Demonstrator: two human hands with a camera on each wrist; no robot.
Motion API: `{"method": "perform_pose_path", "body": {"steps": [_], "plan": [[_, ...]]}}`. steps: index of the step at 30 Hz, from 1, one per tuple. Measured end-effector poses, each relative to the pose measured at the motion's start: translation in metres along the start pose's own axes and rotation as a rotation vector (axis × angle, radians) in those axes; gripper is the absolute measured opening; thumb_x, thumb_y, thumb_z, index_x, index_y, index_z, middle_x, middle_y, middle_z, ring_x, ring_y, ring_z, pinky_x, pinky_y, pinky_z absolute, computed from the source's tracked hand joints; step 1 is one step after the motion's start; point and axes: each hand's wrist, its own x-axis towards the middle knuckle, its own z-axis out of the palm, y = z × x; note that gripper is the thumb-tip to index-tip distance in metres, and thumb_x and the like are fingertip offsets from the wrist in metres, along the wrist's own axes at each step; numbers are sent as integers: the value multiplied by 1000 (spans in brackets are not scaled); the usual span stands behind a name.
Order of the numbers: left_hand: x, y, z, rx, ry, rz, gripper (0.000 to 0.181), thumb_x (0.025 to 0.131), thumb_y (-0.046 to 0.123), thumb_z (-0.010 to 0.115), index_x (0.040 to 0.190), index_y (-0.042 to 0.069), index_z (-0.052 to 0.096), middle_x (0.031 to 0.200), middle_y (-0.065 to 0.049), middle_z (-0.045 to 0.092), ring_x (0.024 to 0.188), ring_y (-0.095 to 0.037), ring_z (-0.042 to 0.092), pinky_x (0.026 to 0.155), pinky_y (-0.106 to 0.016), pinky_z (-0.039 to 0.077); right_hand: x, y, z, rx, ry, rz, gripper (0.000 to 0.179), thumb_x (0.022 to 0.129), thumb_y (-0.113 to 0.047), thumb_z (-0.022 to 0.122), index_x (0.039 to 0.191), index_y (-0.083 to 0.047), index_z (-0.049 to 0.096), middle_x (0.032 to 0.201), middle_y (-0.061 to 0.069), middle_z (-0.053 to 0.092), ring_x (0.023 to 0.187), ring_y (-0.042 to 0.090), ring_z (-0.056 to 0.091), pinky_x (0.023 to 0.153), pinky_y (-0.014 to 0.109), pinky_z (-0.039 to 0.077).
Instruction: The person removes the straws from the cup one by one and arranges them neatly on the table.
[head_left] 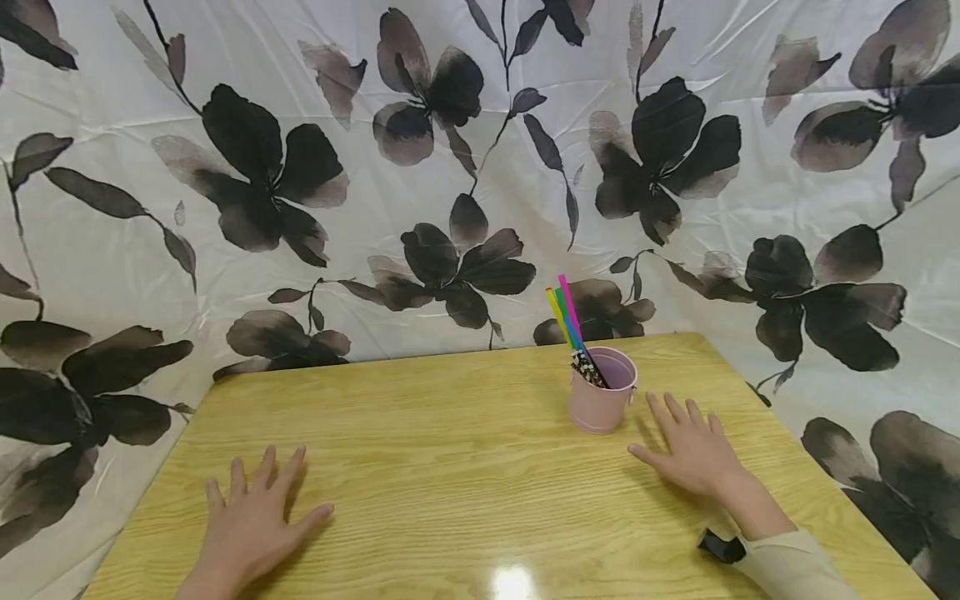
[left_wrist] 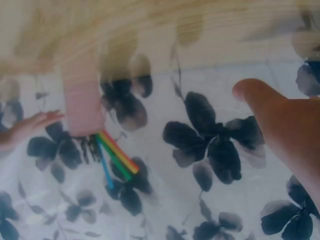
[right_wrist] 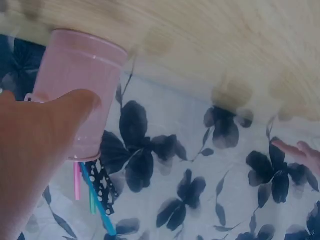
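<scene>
A small pink bucket (head_left: 596,410) stands upright toward the back right of the wooden table (head_left: 420,467). Thin coloured sticks (head_left: 566,312) in yellow, green, blue and pink lean out of it, along with a black-and-white patterned item (head_left: 587,369) whose kind I cannot tell. Just to the right of the bucket, my right hand (head_left: 693,454) has its fingers spread and holds nothing. In the right wrist view its thumb (right_wrist: 75,112) overlaps the bucket (right_wrist: 82,65); contact is unclear. My left hand (head_left: 251,525), palm down with spread fingers, is at the table's front left, far from the bucket.
A white cloth with dark flowers (head_left: 450,267) hangs behind the table and shows along both sides. The table's back edge lies close behind the bucket. A black item (head_left: 722,547) sits at the right sleeve's cuff.
</scene>
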Motion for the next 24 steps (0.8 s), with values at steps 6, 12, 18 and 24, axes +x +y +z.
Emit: {"method": "perform_pose_path", "body": {"steps": [6,12,18,24], "plan": [[4,5,-6,-39,-2,6,83,75,71,40,134,14,36,128,-24,37,111,-54,29,82,-69,18,9,2,-11,88,98,-38,87,78,-63,47,139,-6,23,136,22,28,120,44,27,91,60,23],[12,14,-12,-64,-4,33,65,79,63,45,120,13,53,111,-14,54,95,-38,52,68,-56,40,18,2,-23,258,133,-56,93,75,-60,55,138,-2,22,136,22,28,121,40,28,93,55,27],[14,22,-16,-118,-6,40,50,83,54,48,116,17,56,111,-9,56,94,-34,55,68,-54,42,30,4,-24,428,133,-35,93,73,-52,63,139,-5,19,137,21,27,122,39,28,92,55,29],[18,31,-17,-171,-22,53,45,84,52,48,113,19,59,110,-6,58,94,-30,56,69,-51,44,42,4,-13,651,180,-72,86,73,-37,71,137,-4,25,134,20,32,118,37,35,86,50,39]]}}
